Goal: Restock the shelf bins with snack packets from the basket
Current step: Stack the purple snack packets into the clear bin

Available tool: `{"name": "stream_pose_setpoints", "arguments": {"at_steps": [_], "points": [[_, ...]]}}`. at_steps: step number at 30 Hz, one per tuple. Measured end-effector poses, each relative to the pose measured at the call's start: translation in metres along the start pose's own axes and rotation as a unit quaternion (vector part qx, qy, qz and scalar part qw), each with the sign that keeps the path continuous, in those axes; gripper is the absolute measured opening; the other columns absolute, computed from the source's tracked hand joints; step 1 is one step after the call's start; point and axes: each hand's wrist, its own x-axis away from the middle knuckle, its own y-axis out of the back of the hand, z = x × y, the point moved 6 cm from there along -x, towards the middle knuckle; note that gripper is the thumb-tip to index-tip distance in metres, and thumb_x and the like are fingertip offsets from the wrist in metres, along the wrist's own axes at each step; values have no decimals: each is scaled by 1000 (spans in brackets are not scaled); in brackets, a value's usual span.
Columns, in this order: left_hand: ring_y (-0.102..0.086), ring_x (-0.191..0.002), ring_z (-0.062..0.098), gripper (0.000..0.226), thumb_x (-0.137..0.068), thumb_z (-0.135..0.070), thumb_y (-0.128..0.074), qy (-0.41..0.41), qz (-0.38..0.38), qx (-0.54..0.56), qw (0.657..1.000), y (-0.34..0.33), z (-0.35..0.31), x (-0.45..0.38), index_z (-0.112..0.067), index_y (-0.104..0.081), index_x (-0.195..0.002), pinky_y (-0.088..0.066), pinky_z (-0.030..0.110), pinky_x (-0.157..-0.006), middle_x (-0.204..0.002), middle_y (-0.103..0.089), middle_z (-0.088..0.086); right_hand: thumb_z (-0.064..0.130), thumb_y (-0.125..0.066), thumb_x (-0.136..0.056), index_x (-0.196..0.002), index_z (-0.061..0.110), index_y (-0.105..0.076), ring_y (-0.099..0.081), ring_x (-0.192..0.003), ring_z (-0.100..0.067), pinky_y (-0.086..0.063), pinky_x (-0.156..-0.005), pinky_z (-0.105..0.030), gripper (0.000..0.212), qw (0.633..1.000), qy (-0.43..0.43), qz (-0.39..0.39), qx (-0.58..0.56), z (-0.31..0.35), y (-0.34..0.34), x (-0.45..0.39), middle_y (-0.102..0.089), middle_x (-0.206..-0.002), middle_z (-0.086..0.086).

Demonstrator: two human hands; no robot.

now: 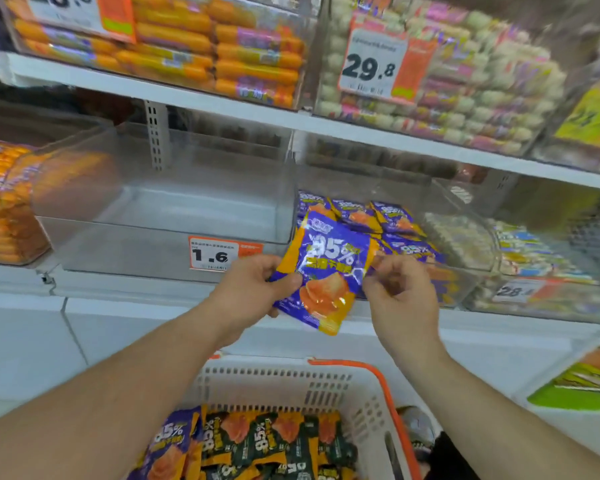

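So the purple snack packet [326,271] is up in the air between both hands, right in front of the shelf edge. The left hand [253,289] grips its left edge, thumb on the front face and fingers curled round behind. The right hand [400,292] pinches the right edge up near the top corner. Both are clamped on the same packet, which tilts a bit, top leaning toward the shelf.

Just past the right hand's fingertips sits the clear bin [426,271] that already holds a few matching purple packets [388,216], so that looks like the target. Beyond the left hand is an empty clear bin [160,216] with a 1.6 price tag [213,254] on its front. Below both forearms is the white basket [326,382] with an orange handle, full of more purple packets and dark green ones [284,441].

Handling-wise, I'd guess this thing weighs next to nothing. It's glossy foil, so probably slick, and it flexes rather than holding shape. Best place to hold is the flat sealed edges, which is what's happening here. Squeezing the middle would likely just crumple it, and whatever's inside may not love that. Dropping it in flat on the stack seems the easy way.
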Motion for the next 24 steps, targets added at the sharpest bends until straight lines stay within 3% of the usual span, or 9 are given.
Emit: {"name": "stream_pose_setpoints", "arguments": {"at_steps": [4, 9, 12, 15, 16, 18, 20, 22, 24], "points": [[-57, -52, 3, 16, -94, -9, -61, -3, -59, 83, 995, -5, -13, 4, -15, -66, -80, -43, 18, -43, -67, -70, -6, 1, -65, -78, -70, 25, -53, -60, -72, -38, -52, -71, -54, 29, 983, -131, 39, -121, -2, -13, 0, -61, -76, -21], [-63, -59, 5, 9, -94, -14, -61, -2, -88, 83, 993, -9, -17, 1, -17, -68, -89, -46, 18, -45, -77, -73, -3, -8, -52, -83, -64, 24, -57, -50, -61, -20, -40, -55, -30, 37, 984, -140, 45, -98, 15, -18, -22, -57, -62, -2], [-63, -60, 4, 9, -95, -14, -61, 4, -68, 85, 994, -16, -22, -2, -18, -68, -90, -49, 20, -47, -78, -73, -5, -8, -51, -83, -73, 25, -62, -52, -65, -14, -40, -54, -22, 37, 990, -121, 75, -18, 19, -26, -40, -60, -73, 1], [-63, -69, 0, 15, -93, -16, -63, -117, -93, -43, 988, -13, -38, -7, -28, -69, -85, -51, 20, -67, -81, -71, -13, -13, -44, -84, -75, 22, -62, -57, -52, -15, -43, -47, -20, 40, 989, -141, 50, -11, 27, -22, -62, -60, -66, -3], [-63, -79, 3, 10, -91, -21, -63, -197, -127, -147, 961, -11, -46, -6, -28, -70, -90, -47, 19, -76, -88, -71, -12, -13, -43, -85, -77, 17, -62, -60, -46, -16, -47, -43, -21, 37, 984, -171, 30, -33, 24, -17, -73, -61, -62, -7], [-54, -106, 21, 37, -83, -38, -60, -295, -188, -371, 860, -10, -51, -4, -21, -69, -114, -40, 32, -91, -114, -66, 1, -8, -47, -84, -82, 13, -61, -64, -46, -24, -55, -46, -32, 25, 979, -201, -10, -46, 12, -6, -97, -64, -61, -16], [-36, -128, 28, 62, -78, -44, -61, -243, -155, -489, 823, -9, -32, -11, -26, -53, -137, -30, 46, -102, -139, -49, 10, 8, -53, -78, -79, 16, -65, -69, -66, -33, -60, -64, -44, 15, 980, -194, -37, 37, -5, 5, -122, -70, -73, -16], [-33, -135, 37, 75, -73, -37, -71, -195, -113, -538, 812, -9, -14, -14, -30, -45, -143, -19, 51, -108, -145, -43, 16, 13, -55, -83, -86, 13, -71, -66, -77, -29, -56, -75, -36, 16, 968, -205, -43, 137, -21, 15, -138, -69, -83, -10], [-42, -130, 44, 85, -62, -26, -81, -205, -102, -589, 775, -10, -2, -14, -26, -49, -141, -18, 52, -108, -138, -51, 18, 10, -53, -92, -101, 11, -68, -55, -74, -22, -46, -71, -27, 17, 951, -231, 22, 205, -33, 12, -139, -60, -84, -6]]}}
